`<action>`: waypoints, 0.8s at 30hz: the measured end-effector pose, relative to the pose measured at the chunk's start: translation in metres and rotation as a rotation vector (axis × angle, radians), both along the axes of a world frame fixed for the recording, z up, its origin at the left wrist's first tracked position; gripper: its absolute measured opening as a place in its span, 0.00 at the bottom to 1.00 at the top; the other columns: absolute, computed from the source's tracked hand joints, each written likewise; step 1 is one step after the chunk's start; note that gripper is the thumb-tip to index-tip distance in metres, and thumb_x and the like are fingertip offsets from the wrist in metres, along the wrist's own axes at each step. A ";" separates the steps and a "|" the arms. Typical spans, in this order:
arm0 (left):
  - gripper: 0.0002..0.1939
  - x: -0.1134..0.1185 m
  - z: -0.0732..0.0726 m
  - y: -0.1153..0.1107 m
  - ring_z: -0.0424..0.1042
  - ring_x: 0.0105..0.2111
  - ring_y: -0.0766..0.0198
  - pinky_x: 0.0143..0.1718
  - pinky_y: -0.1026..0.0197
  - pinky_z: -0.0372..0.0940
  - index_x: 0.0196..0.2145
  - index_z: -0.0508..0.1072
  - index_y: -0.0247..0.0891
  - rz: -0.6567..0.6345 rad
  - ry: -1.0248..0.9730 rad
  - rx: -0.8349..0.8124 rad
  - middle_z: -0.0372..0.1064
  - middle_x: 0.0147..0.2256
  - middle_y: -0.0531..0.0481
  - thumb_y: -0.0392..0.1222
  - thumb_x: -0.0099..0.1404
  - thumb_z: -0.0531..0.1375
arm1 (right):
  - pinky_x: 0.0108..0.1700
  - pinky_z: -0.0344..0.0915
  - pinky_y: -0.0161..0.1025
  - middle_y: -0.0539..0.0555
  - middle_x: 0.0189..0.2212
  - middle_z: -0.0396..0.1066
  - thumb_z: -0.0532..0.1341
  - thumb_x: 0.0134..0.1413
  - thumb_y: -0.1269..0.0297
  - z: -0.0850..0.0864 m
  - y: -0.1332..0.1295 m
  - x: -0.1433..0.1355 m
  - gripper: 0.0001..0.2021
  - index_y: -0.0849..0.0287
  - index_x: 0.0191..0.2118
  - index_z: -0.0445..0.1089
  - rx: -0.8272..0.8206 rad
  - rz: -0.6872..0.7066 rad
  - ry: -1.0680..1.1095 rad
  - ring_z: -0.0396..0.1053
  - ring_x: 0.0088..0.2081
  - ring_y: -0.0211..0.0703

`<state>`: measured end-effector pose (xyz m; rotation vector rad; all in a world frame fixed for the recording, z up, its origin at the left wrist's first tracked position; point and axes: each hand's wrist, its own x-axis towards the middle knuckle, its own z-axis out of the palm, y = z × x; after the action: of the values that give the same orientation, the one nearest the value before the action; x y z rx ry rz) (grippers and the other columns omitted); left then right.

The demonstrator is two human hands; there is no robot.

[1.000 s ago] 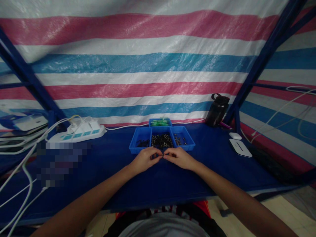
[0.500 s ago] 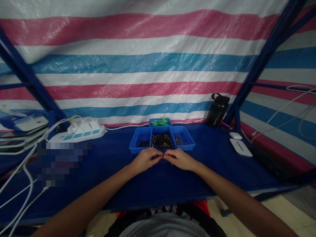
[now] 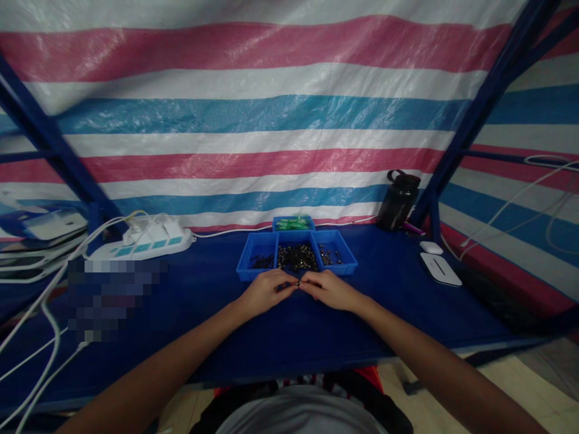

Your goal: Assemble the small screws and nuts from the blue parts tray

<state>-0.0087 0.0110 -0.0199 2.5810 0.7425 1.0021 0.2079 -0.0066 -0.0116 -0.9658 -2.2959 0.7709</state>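
Note:
My left hand (image 3: 268, 291) and my right hand (image 3: 327, 289) meet fingertip to fingertip just in front of the blue trays. Both are closed in a pinch around a tiny dark and shiny piece (image 3: 298, 284), too small to make out. Behind them stands a blue tray (image 3: 244, 273) in three compartments: thin black pieces (image 3: 263, 261) at the left, a heap of dark and brassy small parts (image 3: 297, 257) in the middle, a few shiny metal parts (image 3: 330, 256) at the right. A smaller blue tray (image 3: 312, 227) behind holds green pieces (image 3: 292, 223).
A white power strip (image 3: 154, 244) with plugs and cables lies at the left, near stacked devices (image 3: 40, 253). A black bottle (image 3: 398, 202) stands at the back right. Two white objects, one small (image 3: 431, 248), one flat (image 3: 441, 269), lie on the blue table (image 3: 289, 337).

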 end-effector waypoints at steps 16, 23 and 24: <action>0.09 0.000 -0.002 0.002 0.71 0.31 0.66 0.35 0.66 0.64 0.41 0.75 0.37 -0.048 0.027 0.034 0.73 0.32 0.49 0.41 0.67 0.57 | 0.29 0.57 0.30 0.47 0.20 0.65 0.50 0.66 0.59 0.002 -0.001 0.000 0.16 0.61 0.31 0.68 0.000 0.022 -0.026 0.64 0.23 0.33; 0.09 0.000 -0.003 0.002 0.71 0.30 0.66 0.33 0.66 0.64 0.39 0.75 0.37 -0.018 0.018 0.038 0.73 0.30 0.50 0.42 0.67 0.58 | 0.27 0.56 0.29 0.47 0.20 0.66 0.51 0.65 0.58 0.002 -0.001 0.000 0.15 0.61 0.34 0.69 -0.005 0.015 -0.020 0.64 0.23 0.33; 0.09 0.000 -0.003 0.002 0.70 0.30 0.66 0.33 0.66 0.64 0.39 0.75 0.36 -0.015 0.014 0.036 0.73 0.30 0.50 0.42 0.67 0.58 | 0.26 0.56 0.29 0.47 0.21 0.66 0.52 0.64 0.58 0.002 -0.001 0.000 0.14 0.61 0.36 0.70 -0.007 0.014 -0.020 0.64 0.23 0.33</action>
<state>-0.0091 0.0131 -0.0230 2.6226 0.7134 1.0029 0.2077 -0.0078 -0.0096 -0.9652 -2.3208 0.7790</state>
